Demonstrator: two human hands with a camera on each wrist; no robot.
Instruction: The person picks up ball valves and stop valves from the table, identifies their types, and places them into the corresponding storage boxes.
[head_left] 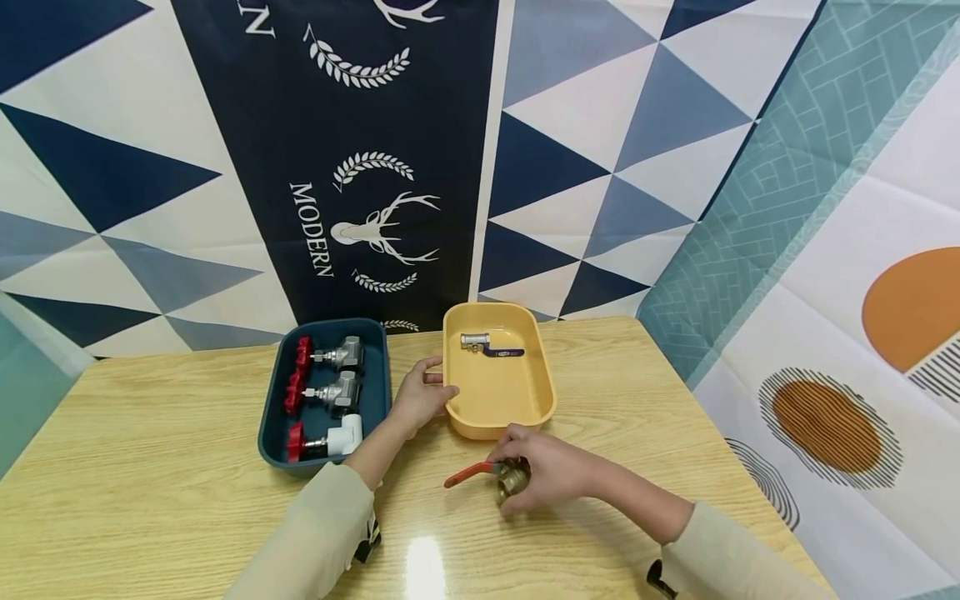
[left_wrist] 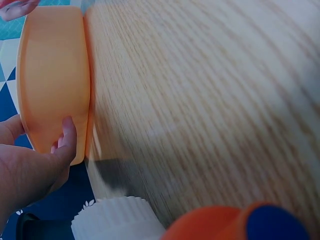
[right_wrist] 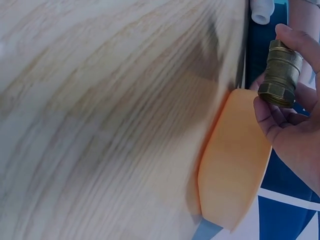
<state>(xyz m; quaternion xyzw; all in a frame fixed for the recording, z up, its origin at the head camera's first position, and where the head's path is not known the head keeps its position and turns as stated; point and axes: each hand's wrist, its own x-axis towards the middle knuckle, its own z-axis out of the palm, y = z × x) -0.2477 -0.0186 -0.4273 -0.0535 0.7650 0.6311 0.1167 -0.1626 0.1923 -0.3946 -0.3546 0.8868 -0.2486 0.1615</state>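
Observation:
In the head view, my right hand (head_left: pixel 551 467) holds a brass ball valve (head_left: pixel 513 481) with a red lever handle (head_left: pixel 471 474) pointing left. The right wrist view shows the brass body (right_wrist: pixel 281 75) pinched between thumb and fingers, above the table and near the tray. My left hand (head_left: pixel 422 396) grips the left wall of a yellow tray (head_left: pixel 495 429), thumb over the rim and fingers outside. The left wrist view shows fingertips against the tray's outer wall (left_wrist: pixel 55 70). Inside the tray, near its far end, lies a small silver valve (head_left: pixel 476 340) with a blue-purple lever (head_left: pixel 504 352).
Left of the yellow tray stands a dark blue tray (head_left: pixel 378 333). It holds two metal valves (head_left: pixel 345 390) with red handwheels and a white plastic valve (head_left: pixel 345 435) with a red handwheel. The wood-grain table (head_left: pixel 165 450) ends at a patterned wall covering (head_left: pixel 570 167).

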